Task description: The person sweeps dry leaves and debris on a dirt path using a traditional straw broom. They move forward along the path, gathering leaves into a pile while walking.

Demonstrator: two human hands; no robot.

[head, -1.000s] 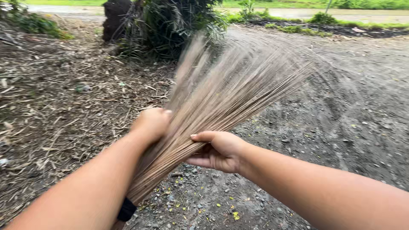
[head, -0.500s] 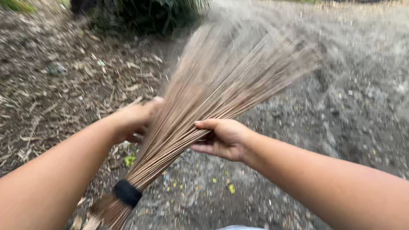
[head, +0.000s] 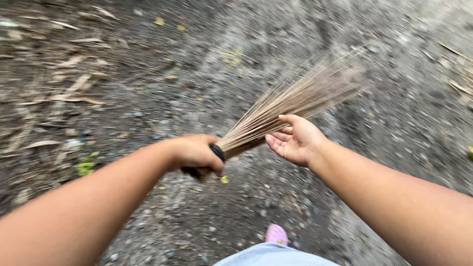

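A stick broom (head: 290,101) of thin tan ribs, bound with a black band (head: 218,152) near its base, points up and to the right over the ground. My left hand (head: 195,155) is closed around the bound end just below the band. My right hand (head: 294,139) is open, palm up, cupped under the ribs a short way past the band, with the thumb resting on them. The fanned tips are blurred by motion.
Grey gravel ground (head: 276,59) fills the middle and right. Dry leaves and twigs (head: 69,91) cover the dirt at the left. A pink shoe toe (head: 277,234) and pale blue cloth (head: 273,255) show at the bottom edge.
The view has tipped down toward the ground. My left hand slid from the middle of the ribs to the bound end. My right hand opened, and the broom swung lower and to the right.
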